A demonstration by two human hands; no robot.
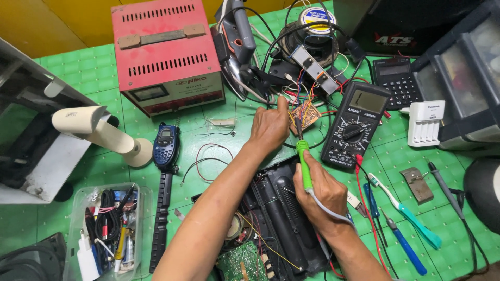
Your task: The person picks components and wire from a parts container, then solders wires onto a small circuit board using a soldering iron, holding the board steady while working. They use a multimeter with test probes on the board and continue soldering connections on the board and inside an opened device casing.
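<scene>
Just above the middle of the frame we pin the small circuit board (305, 115) to the green worktop (94, 67) with our left hand (269, 127), fingers pressed on its edge so it cannot slide. Our right hand (319, 191) has its fingers wrapped round the green soldering iron (303, 156), tip angled up onto the board, beside the multimeter (354, 125).

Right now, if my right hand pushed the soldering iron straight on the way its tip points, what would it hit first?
Most likely the small brown circuit board. The right hand aims the green soldering iron up at it, and the left hand steadies its edge. Depth is hard to judge.
</scene>
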